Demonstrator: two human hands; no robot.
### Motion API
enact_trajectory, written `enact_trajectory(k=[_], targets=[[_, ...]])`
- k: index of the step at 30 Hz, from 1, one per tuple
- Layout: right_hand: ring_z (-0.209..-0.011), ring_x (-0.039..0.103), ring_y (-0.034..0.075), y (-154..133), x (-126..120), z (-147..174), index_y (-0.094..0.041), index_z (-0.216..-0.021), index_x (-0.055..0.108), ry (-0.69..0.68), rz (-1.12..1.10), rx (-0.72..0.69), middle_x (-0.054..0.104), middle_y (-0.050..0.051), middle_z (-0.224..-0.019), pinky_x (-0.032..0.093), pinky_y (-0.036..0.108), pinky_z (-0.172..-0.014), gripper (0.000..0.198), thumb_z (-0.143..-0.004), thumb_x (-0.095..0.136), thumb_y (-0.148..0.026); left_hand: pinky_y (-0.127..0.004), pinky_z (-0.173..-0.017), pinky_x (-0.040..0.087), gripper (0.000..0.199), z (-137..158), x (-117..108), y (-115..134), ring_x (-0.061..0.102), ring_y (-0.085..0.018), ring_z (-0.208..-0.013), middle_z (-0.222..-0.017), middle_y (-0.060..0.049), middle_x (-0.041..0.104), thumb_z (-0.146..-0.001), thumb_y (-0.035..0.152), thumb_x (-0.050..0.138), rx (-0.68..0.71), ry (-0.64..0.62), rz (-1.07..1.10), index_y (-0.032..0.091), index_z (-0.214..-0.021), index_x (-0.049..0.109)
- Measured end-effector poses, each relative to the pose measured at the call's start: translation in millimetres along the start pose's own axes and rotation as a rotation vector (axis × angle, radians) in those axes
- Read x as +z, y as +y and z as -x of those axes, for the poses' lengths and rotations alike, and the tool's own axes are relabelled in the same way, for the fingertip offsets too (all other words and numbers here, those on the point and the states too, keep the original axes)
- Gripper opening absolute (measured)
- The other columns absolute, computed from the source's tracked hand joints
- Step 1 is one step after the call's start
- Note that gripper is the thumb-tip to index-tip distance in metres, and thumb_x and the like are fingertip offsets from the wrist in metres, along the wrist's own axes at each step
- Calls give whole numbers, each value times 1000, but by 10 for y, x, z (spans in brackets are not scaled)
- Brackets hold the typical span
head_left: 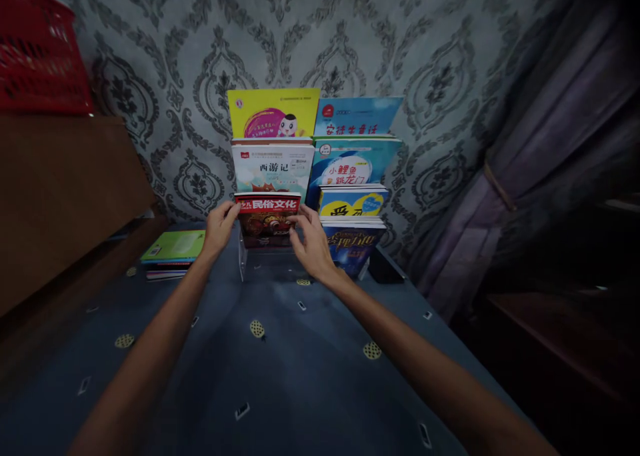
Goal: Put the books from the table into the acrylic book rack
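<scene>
A thin book with a red top band and dark cover point(267, 224) stands upright in the lowest left row of a clear book stand point(243, 259). At its left edge, my left hand point(219, 231) is closed with the fingertips on the upper corner. My right hand point(314, 244) holds the right edge, thumb and forefinger over the front cover, somewhat apart. Behind it rise a white book point(273, 167) and a yellow book point(270, 113). The right column holds a light blue book point(357, 116), a teal book point(350, 163), a yellow-and-blue book point(353, 203) and dark blue books point(356, 246).
A small pile of books with a green cover point(175, 245) lies left of the stand. A cardboard box point(65, 196) with a red basket point(40, 56) on top is farther left. A dark flat object point(384, 269) lies right of the stand, near a tied curtain point(480, 203).
</scene>
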State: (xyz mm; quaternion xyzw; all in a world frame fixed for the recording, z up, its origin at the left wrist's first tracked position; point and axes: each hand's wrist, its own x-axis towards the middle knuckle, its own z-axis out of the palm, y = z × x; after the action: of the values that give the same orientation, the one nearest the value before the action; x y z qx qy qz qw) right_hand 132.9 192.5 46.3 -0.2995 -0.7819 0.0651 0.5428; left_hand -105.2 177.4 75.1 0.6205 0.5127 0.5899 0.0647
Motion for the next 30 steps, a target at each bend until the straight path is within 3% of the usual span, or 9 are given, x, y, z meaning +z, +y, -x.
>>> enact_trajectory(k=[2, 6, 10, 14, 22, 30], targets=[[-136, 50, 31, 59, 45, -17, -24, -113, 62, -12, -15, 37, 53, 15, -140, 52, 53, -102, 25, -91, 50, -22, -23, -56, 40, 37, -25, 26, -21, 46, -14, -63, -64, 3, 46, -87, 53, 51, -8, 9, 26, 21, -68, 53], [-114, 63, 30, 153, 89, -69, -21, -114, 62, -44, -59, 77, 65, 15, -118, 55, 49, -94, 27, -90, 51, -26, -21, -51, 42, 40, -60, 62, -56, 47, -14, -63, -64, 3, 45, -86, 56, 54, -44, 10, 88, 21, -67, 51], [-102, 65, 28, 191, 129, -95, -21, -112, 63, 12, -98, 132, 66, 13, -111, 57, 42, -79, 27, -89, 52, -30, -21, -47, 41, 42, -96, 86, -93, 46, -14, -62, -63, 2, 44, -86, 58, 54, -68, 14, 98, 21, -67, 51], [-96, 64, 26, 202, 208, -89, -21, -108, 64, 101, -134, 175, 66, 11, -105, 55, 39, -75, 25, -87, 53, -30, -22, -44, 38, 43, -117, 118, -116, 45, -13, -57, -61, 3, 44, -86, 59, 54, -78, 46, 105, 21, -65, 50], [-96, 62, 27, 206, 344, -50, -21, -109, 63, 191, -184, 229, 65, 11, -105, 53, 44, -86, 27, -86, 53, -28, -20, -44, 35, 42, -111, 171, -111, 41, -12, -56, -59, 5, 38, -87, 55, 56, -138, 90, 116, 22, -63, 45], [-102, 63, 28, 239, 406, 42, -20, -114, 62, 215, -199, 215, 67, 13, -108, 52, 47, -94, 31, -87, 50, -27, -24, -54, 27, 40, -109, 215, -64, 37, -12, -59, -59, 5, 37, -91, 43, 55, -106, 184, -19, 21, -60, 42]])
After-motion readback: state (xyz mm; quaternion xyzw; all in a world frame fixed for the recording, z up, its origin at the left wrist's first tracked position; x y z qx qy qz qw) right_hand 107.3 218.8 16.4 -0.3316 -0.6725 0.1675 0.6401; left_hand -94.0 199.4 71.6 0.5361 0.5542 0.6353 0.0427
